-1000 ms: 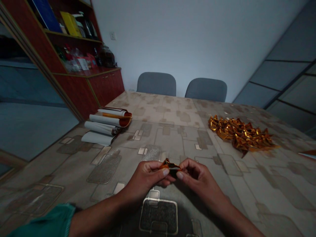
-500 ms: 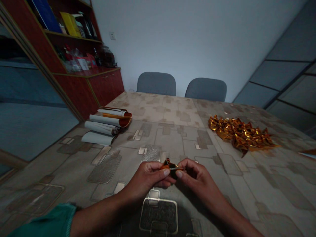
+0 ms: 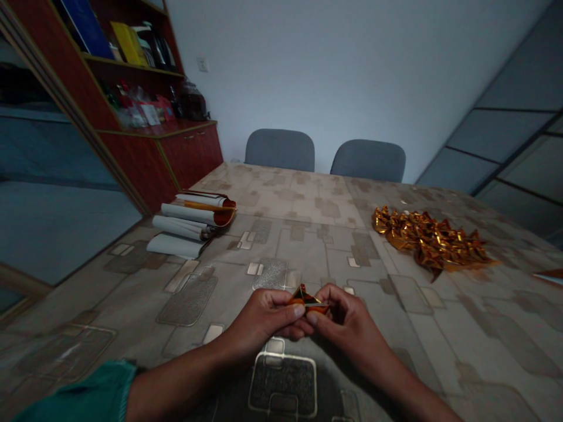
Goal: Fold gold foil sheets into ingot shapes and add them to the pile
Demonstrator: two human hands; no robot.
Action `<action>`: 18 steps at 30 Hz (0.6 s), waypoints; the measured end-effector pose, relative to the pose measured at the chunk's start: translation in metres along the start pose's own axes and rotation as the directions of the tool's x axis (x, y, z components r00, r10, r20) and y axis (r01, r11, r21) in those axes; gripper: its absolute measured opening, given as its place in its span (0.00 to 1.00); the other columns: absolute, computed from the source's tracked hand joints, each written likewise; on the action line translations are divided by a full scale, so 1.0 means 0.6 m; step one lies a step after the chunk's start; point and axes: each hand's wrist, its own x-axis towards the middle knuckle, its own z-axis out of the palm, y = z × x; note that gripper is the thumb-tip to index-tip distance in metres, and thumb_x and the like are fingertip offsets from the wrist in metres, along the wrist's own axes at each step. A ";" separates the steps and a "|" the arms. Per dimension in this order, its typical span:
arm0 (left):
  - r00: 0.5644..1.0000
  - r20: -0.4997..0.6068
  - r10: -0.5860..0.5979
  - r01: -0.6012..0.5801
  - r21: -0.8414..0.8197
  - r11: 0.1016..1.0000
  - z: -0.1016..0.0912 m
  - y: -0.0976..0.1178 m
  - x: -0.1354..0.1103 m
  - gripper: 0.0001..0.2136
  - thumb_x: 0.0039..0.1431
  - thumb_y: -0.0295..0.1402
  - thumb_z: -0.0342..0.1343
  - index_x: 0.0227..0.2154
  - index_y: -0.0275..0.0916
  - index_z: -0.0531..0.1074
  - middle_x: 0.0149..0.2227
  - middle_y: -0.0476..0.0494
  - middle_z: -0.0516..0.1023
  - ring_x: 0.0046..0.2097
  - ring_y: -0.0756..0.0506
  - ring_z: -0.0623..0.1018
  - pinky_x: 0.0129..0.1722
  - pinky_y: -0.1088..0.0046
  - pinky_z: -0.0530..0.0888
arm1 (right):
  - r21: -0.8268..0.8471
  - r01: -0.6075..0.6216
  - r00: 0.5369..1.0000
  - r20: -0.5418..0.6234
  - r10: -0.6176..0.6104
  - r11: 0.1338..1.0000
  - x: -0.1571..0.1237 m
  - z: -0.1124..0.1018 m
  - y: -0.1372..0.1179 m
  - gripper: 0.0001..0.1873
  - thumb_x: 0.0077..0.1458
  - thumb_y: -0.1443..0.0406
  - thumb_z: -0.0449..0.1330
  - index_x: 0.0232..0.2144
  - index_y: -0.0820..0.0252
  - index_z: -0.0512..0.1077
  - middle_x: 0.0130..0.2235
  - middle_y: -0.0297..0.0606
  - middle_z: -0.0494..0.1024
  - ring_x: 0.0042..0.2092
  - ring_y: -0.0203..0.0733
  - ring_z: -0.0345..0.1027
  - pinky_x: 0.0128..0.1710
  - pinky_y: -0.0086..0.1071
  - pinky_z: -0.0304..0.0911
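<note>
A small folded piece of gold foil paper [image 3: 307,299] is pinched between both hands just above the table [image 3: 308,234]. My left hand [image 3: 264,319] grips its left side with thumb and fingers pressed together. My right hand [image 3: 345,319] grips its right side the same way, thumb tips nearly touching. A pile of several folded gold foil pieces [image 3: 431,241] lies on the table at the right, well beyond my hands.
Rolled sheets with white backs and orange-gold faces [image 3: 191,223] lie at the table's left edge. Two grey chairs [image 3: 325,153] stand at the far side. A red-brown cabinet with shelves [image 3: 145,117] fills the left wall.
My two hands have drawn closer together on the foil piece, folding it tighter. Nothing else on the table has moved.
</note>
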 end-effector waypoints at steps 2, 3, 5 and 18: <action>1.000 0.004 -0.008 0.008 0.004 1.000 0.001 0.001 -0.001 0.16 0.49 0.43 0.71 0.32 0.33 0.83 0.30 0.41 0.84 0.32 0.49 0.81 0.34 0.78 0.74 | -0.040 0.006 1.000 -0.027 -0.007 0.999 0.002 0.001 -0.002 0.17 0.49 0.56 0.68 0.24 0.56 0.65 0.22 0.28 0.66 0.25 0.35 0.55 0.24 0.28 0.51; 1.000 0.009 -0.013 0.013 0.004 1.000 0.001 0.002 -0.001 0.17 0.49 0.44 0.71 0.32 0.33 0.83 0.30 0.40 0.84 0.32 0.49 0.81 0.34 0.78 0.74 | -0.052 0.010 0.999 -0.034 -0.012 0.999 0.003 0.001 -0.002 0.16 0.50 0.56 0.67 0.24 0.56 0.65 0.22 0.29 0.66 0.25 0.35 0.55 0.24 0.29 0.51; 1.000 0.022 -0.020 0.020 -0.001 1.000 0.002 0.004 -0.001 0.17 0.49 0.44 0.71 0.33 0.33 0.83 0.31 0.40 0.84 0.32 0.50 0.81 0.34 0.78 0.74 | -0.061 0.013 0.999 -0.034 -0.015 0.998 0.004 -0.001 -0.003 0.15 0.49 0.56 0.67 0.24 0.56 0.65 0.22 0.28 0.66 0.25 0.35 0.55 0.24 0.29 0.51; 0.997 0.077 -0.003 0.000 0.032 0.999 -0.005 0.001 0.003 0.17 0.53 0.44 0.68 0.33 0.32 0.82 0.32 0.39 0.84 0.33 0.48 0.81 0.36 0.76 0.75 | -0.040 0.025 1.000 -0.006 -0.025 0.999 0.001 0.000 -0.003 0.14 0.51 0.58 0.64 0.24 0.55 0.63 0.22 0.28 0.65 0.25 0.34 0.54 0.25 0.30 0.50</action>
